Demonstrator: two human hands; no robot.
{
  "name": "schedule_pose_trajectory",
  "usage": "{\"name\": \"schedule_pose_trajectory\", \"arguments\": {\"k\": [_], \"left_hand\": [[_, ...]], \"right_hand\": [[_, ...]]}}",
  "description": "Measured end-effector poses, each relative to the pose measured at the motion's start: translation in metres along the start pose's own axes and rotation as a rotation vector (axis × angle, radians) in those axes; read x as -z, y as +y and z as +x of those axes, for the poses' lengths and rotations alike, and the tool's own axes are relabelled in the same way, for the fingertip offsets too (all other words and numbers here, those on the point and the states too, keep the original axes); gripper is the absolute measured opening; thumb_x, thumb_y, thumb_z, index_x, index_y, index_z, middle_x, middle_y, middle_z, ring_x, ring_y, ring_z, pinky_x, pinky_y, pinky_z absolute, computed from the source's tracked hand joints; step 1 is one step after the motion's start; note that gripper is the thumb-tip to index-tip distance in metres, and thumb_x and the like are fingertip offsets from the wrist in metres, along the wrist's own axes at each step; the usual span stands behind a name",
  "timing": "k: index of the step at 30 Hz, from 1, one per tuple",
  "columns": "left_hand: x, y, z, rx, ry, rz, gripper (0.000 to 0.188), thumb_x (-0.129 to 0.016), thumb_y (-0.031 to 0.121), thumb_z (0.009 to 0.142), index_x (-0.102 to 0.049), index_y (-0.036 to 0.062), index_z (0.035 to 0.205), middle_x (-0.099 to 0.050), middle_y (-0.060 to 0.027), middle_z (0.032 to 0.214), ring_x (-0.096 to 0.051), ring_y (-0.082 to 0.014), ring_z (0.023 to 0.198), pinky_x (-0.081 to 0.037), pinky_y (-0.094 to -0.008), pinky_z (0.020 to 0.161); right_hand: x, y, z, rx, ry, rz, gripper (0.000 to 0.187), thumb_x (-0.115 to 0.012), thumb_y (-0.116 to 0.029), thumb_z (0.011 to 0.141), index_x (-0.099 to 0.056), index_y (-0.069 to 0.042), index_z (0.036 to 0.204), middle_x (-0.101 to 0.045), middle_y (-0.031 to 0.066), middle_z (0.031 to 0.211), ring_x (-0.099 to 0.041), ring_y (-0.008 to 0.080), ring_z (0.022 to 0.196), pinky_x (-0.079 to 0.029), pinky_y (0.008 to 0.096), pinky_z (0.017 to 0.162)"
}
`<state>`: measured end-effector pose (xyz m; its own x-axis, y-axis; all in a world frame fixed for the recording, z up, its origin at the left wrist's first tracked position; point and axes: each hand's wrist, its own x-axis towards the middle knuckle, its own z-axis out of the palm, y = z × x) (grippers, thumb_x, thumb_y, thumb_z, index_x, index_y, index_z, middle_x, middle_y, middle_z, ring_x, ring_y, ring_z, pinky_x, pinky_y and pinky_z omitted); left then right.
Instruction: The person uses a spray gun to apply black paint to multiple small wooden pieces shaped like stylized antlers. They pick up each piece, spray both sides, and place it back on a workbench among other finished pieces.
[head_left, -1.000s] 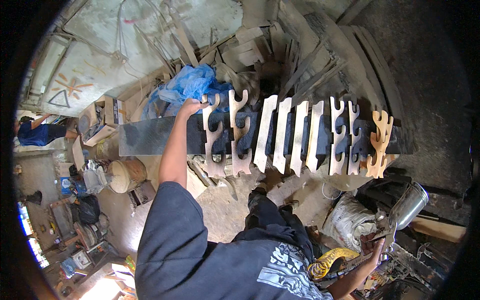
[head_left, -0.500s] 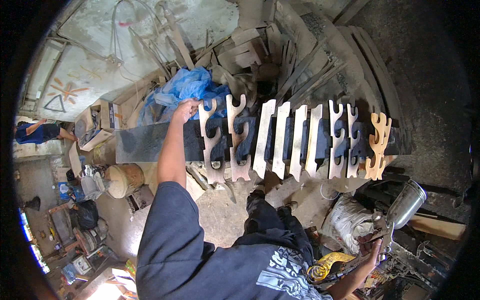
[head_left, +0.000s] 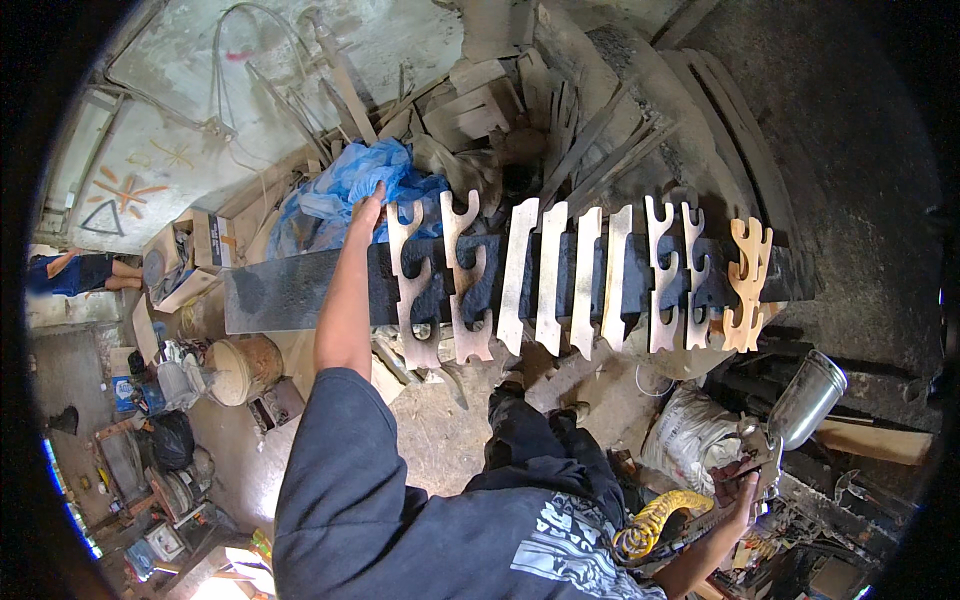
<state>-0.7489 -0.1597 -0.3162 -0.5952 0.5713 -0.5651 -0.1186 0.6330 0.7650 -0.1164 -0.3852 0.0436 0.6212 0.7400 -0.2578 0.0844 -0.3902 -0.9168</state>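
Right now the left hand [head_left: 366, 212] lies open on the leftmost pale notched wooden cutout [head_left: 410, 285], one of a row across a long dark plank [head_left: 300, 290]. Low down, the right hand [head_left: 742, 490] grips a metal spray gun [head_left: 790, 420]. Sawdust floor [head_left: 440, 440], scrap timber [head_left: 560, 110] behind.

An open cardboard box [head_left: 203, 243] stood at the left, beside the end of the dark plank, brown with pale flaps. A bulging whitish sack [head_left: 687, 440] lay on the floor at lower right (its mouth crumpled). Small coloured cartons [head_left: 127, 383] sat lower left, too blurred to describe further.
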Motion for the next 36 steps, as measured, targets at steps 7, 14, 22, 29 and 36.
{"name": "schedule_pose_trajectory", "arguments": {"k": [7, 14, 22, 29, 36], "left_hand": [[0.01, 0.028, -0.088, -0.35, 0.157, -0.216, 0.041, -0.074, 0.033, 0.082, -0.062, 0.0021, 0.106, -0.064, -0.0043, 0.087, -0.06, -0.0141, 0.08, -0.046, -0.0259, 0.071], [-0.047, 0.077, -0.266, -0.707, -0.44, -0.572, 0.064, -0.083, 0.027, 0.067, -0.054, -0.0009, 0.116, -0.062, -0.0056, 0.105, -0.057, -0.0134, 0.094, -0.044, -0.0256, 0.085], [-0.148, 0.1, -0.394, -0.655, -0.617, -0.654, 0.041, -0.073, 0.01, 0.084, -0.055, -0.0035, 0.117, -0.067, -0.0145, 0.11, -0.065, -0.0203, 0.1, -0.048, -0.032, 0.092], [-0.279, 0.002, -0.493, -0.314, -0.804, -0.458, 0.013, -0.06, -0.002, 0.085, -0.065, -0.0025, 0.097, -0.068, -0.0092, 0.088, -0.065, -0.0158, 0.078, -0.053, -0.0261, 0.073], [-0.379, -0.179, -0.533, -0.244, -0.481, 0.272, 0.035, -0.08, 0.019, 0.072, -0.07, -0.0062, 0.094, -0.072, -0.0136, 0.086, -0.069, -0.0209, 0.076, -0.053, -0.0285, 0.072]], "right_hand": [[0.012, 0.004, 0.0, -0.001, 0.042, 0.05, 0.049, -0.056, -0.038, 0.096, -0.055, 0.003, 0.123, -0.062, 0.0131, 0.105, -0.061, 0.0235, 0.094, -0.049, 0.0387, 0.088], [0.019, -0.001, -0.002, -0.036, 0.068, 0.054, 0.038, -0.053, -0.037, 0.098, -0.057, -0.004, 0.117, -0.062, 0.006, 0.092, -0.06, 0.0166, 0.084, -0.048, 0.0333, 0.082], [0.082, 0.007, 0.026, 0.042, 0.03, 0.145, 0.033, -0.051, -0.034, 0.098, -0.058, -0.005, 0.113, -0.062, 0.0049, 0.089, -0.061, 0.0172, 0.083, -0.049, 0.033, 0.082], [0.178, 0.025, 0.082, 0.122, -0.015, 0.327, 0.029, -0.056, -0.019, 0.097, -0.057, 0.001, 0.117, -0.064, 0.0108, 0.098, -0.061, 0.0197, 0.085, -0.05, 0.0358, 0.082], [0.3, 0.043, 0.139, 0.19, 0.065, 0.404, 0.039, -0.052, -0.024, 0.098, -0.051, 0.006, 0.123, -0.063, 0.0151, 0.098, -0.062, 0.0232, 0.09, -0.05, 0.0391, 0.088]]}}
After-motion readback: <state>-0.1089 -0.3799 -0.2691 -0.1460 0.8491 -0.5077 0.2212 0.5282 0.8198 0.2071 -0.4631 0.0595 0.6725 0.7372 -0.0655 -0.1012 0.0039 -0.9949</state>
